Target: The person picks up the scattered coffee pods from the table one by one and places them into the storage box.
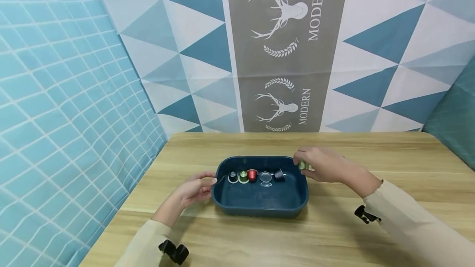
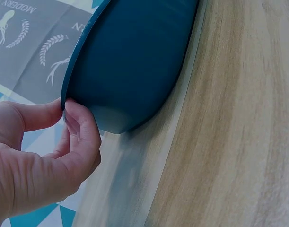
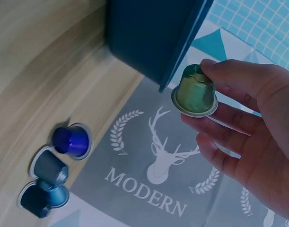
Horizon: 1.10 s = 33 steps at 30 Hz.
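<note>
My left hand [image 1: 195,188] pinches the left rim of a dark blue rectangular tub [image 1: 259,211] between thumb and fingers; the left wrist view shows this grip up close. At the tub's right end, my right hand [image 1: 323,164] holds a green coffee capsule [image 3: 196,92] by thumb and fingertips, its flanged end pointing down the right wrist view. Inside the tub, along the back, lie a black capsule [image 1: 233,176], a green capsule [image 1: 243,176], a red capsule [image 1: 252,174], a round silvery piece [image 1: 265,176] and a dark capsule [image 1: 279,175].
In the right wrist view, a purple-blue capsule [image 3: 72,141], a grey capsule [image 3: 48,165] and a teal capsule [image 3: 42,198] lie on the wooden table [image 1: 259,242] beside the tub. Patterned cloth [image 1: 200,52] hangs behind the table, and blue checked cloth [image 1: 67,114] at the left.
</note>
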{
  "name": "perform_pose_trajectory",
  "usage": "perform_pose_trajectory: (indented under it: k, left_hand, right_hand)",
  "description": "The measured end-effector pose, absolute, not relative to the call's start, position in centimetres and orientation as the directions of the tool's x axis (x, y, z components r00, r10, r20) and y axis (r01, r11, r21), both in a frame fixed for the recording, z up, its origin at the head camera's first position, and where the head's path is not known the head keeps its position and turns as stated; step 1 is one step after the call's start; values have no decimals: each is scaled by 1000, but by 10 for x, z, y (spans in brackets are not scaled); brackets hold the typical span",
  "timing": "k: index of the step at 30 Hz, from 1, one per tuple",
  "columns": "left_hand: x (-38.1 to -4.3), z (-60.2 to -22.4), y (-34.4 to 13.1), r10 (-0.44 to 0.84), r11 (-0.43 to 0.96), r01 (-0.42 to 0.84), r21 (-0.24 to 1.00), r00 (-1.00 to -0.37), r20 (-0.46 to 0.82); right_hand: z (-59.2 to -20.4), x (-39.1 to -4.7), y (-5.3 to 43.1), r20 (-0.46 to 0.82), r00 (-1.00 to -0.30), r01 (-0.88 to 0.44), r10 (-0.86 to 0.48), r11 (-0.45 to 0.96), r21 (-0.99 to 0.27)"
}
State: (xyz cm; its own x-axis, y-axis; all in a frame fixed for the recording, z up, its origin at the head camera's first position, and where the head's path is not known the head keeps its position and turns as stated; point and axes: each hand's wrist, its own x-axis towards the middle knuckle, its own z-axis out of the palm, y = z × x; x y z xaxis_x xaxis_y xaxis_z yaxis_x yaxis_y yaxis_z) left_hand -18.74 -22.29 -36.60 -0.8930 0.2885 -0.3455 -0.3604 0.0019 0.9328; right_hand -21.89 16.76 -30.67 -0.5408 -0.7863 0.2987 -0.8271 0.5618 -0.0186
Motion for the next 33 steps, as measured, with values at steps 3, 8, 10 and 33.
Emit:
perform_pose_trajectory:
  k: [3,8,10,33]
  left_hand:
    - [-190,-363,-220,272,11,-358,934,-898,-347]
    - [-190,-360,-219,253,21,-358,933,-901,-351]
    - [-190,-360,-218,260,14,-356,934,-901,-348]
    - [-187,-364,-220,266,-7,-365,931,-898,-350]
  right_hand:
    - [-299,-217,163,259,-570,-813,-779,581,-40]
    - [-292,-218,151,176,-617,-786,-767,614,-74]
    - [-290,-218,147,137,-637,-771,-759,630,-90]
    - [-278,-229,89,-74,-610,-777,-789,614,-137]
